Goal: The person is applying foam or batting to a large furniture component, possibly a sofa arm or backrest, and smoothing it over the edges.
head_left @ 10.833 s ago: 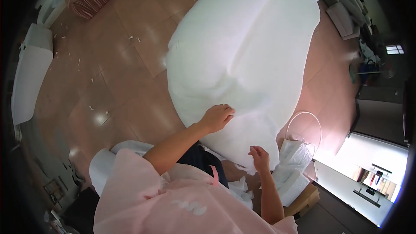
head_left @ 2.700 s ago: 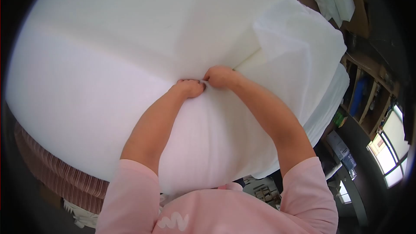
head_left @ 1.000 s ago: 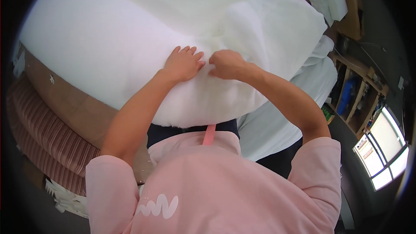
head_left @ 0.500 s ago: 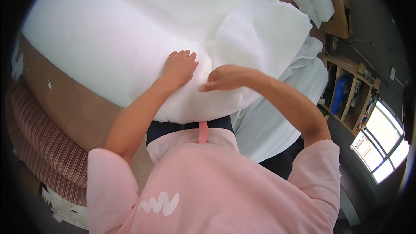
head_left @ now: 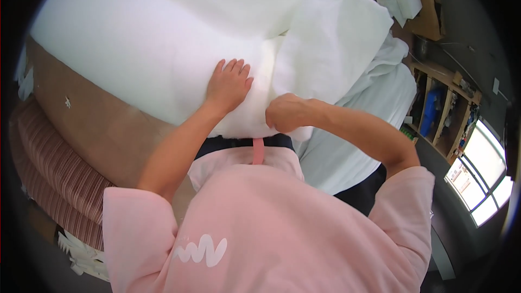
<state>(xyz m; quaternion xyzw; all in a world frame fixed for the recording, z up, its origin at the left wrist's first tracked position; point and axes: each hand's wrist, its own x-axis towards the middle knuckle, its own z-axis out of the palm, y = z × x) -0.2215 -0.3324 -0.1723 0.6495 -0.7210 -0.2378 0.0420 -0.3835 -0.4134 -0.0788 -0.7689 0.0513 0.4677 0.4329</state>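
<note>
Head cam: white padding [head_left: 146, 49] is filling 10 to 2 o'clock. Left hand [head_left: 229, 86] is resting on it, fingers spread, around 11; right hand [head_left: 287, 113] is sitting curled against it near 2, can't tell if it's pinching any.

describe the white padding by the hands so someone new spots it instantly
From the pink shirt at the bottom, go up to the left hand and right hand. The padding spreads beyond them across the upper middle. It is puffy and bright white, unlike the bluish cloth to its right.
</note>
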